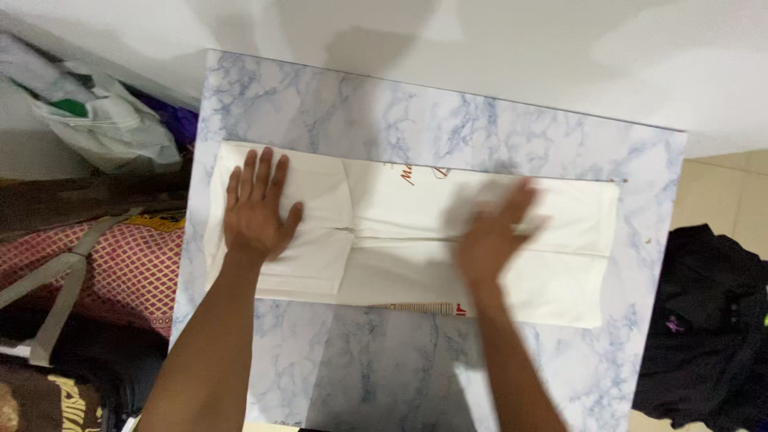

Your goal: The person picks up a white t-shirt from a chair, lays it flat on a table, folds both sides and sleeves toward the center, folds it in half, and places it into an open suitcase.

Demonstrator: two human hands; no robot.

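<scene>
We see our left hand (258, 210) spread flat, fingers apart and straight, palm pressed down on the left end of a white cloth bag (416, 240) that lies folded flat across the table (384, 368). It grips nothing; it simply rests open on the fabric. Our right hand (492, 236) is blurred, so its outline is soft, but the fingers look extended and loose, lying over the middle of the same bag, gripping nothing that we can make out. Whether its palm is truly touching the cloth we cannot tell.

The bag is a long pale rectangle running left to right across the far half of the marble-patterned, blue-grey table. Some reddish printed lettering (410, 174) shows near its upper edge, between our hands, too partial to make out. A striped cord handle with a red tip (424, 309) peeps out at the bag's near edge, just beside our right wrist.

Off the table's left edge lie a crumpled white plastic bag (104, 120) with a green patch, and below it a red-and-yellow patterned cloth (128, 272). To the right, on the floor, sits a heap of black fabric (708, 320).
</scene>
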